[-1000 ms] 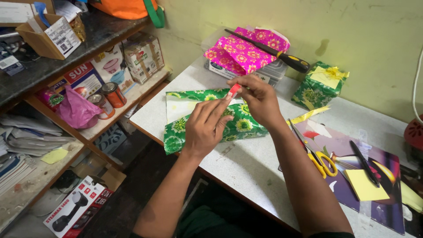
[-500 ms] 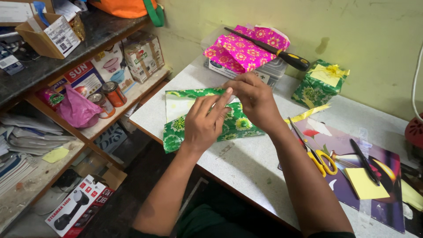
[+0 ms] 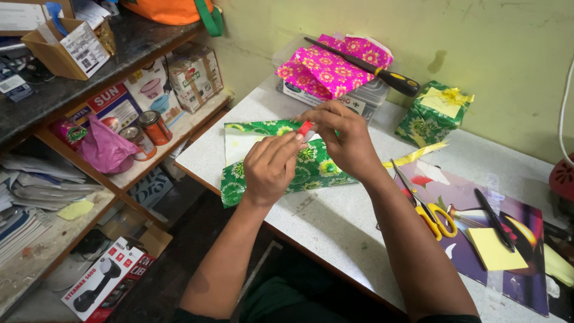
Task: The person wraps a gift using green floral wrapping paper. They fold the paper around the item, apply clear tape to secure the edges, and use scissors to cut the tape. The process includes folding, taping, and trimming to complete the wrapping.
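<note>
While the left hand (image 3: 270, 169) curls loosely, the right hand (image 3: 344, 139) pinches a red tape piece (image 3: 305, 127).

Both forearms are bare, with no sleeves reaching them. The left hand (image 3: 270, 170) and right hand (image 3: 344, 137) wear no gloves. Dark green clothing shows at the bottom edge.

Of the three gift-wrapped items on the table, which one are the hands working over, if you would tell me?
The flat green flowered parcel at the table's near edge, under both hands; the pink one and the small green ribboned box sit farther back.
</note>
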